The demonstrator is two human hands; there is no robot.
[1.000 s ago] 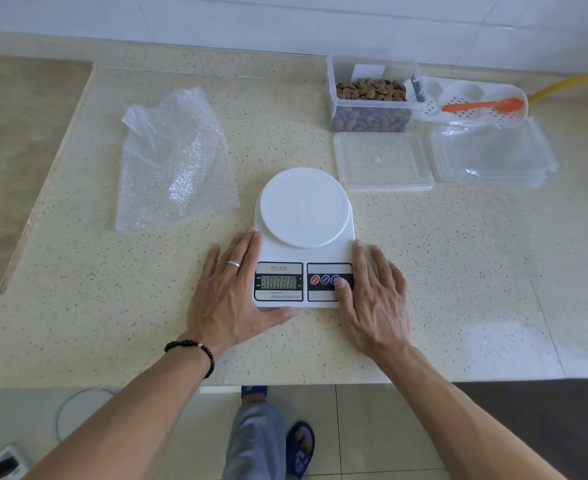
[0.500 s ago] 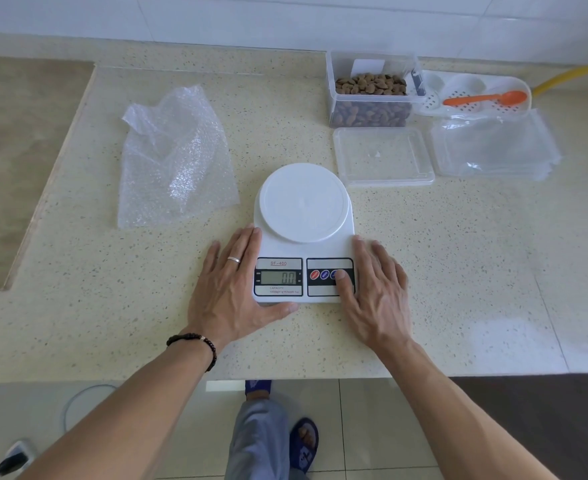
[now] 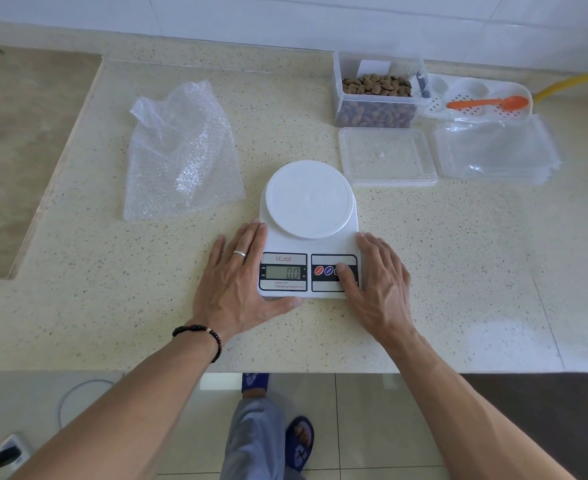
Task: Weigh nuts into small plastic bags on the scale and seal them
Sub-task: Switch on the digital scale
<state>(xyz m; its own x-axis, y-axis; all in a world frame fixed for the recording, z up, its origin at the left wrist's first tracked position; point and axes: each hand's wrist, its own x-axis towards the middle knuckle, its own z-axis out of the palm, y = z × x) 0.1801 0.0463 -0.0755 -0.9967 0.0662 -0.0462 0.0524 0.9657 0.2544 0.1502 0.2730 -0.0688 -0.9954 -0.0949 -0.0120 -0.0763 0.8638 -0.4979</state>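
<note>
1. Setting up the scale (image 3: 309, 230) looks like the step in hand: its display reads zero and its round platter is bare, so no bag has been weighed yet. The next move, I judge, calls for fetching a bag and the nuts from the far right of the counter (image 3: 458, 289).
2. Crumpled bubble wrap (image 3: 181, 154) lies left of the scale, well apart from both hands.
3. The left hand (image 3: 233, 282) lies flat with straight fingers against the scale's left side, thumb along its near edge, gripping nothing.
4. The scale sits between the hands, near the counter's front edge.
5. The right hand (image 3: 379, 282) lies flat at the scale's right side, its thumb on the button panel; it holds nothing.
6. Toward the back right stand the open tub of nuts (image 3: 375, 98), its lid (image 3: 387, 155) just in front, then the stack of plastic bags (image 3: 497, 150) and an orange spoon (image 3: 490, 103), all out of the hands' reach for now.
</note>
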